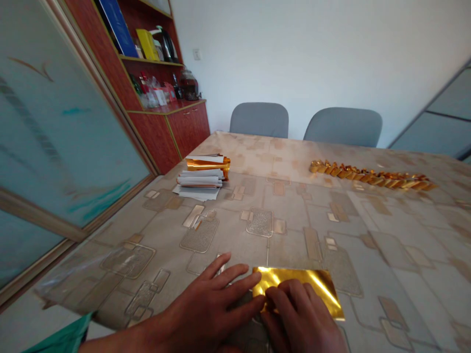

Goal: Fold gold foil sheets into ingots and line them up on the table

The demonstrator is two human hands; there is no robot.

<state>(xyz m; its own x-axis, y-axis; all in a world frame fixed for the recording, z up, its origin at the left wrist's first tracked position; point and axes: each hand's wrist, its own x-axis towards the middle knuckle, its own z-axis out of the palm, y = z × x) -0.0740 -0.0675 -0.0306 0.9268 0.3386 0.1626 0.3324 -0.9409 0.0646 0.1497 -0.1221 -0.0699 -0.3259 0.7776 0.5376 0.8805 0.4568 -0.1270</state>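
Note:
A shiny gold foil paper sheet (326, 289) lies on the patterned tablecloth close in front of me. My left hand (209, 301) rests spread out beside it, with fingertips at the sheet's left end. Over the sheet's near left part, my right hand (303, 316) has its fingers bent and pinched together on the paper. The near edge of the foil is hidden beneath that hand. Further off to the left sits a loose stack of papers (200, 180), white sides showing, with some gold foil among them. A long row of folded gold foil pieces (371, 177) stretches across the far right.
The table's tablecloth (235, 230) shows a pattern of rounded squares. Two grey chairs (259, 119) stand at the far side by a white wall. At left are a frosted sliding door (73, 122) and a red-brown cabinet (189, 125) with bottles and boxes.

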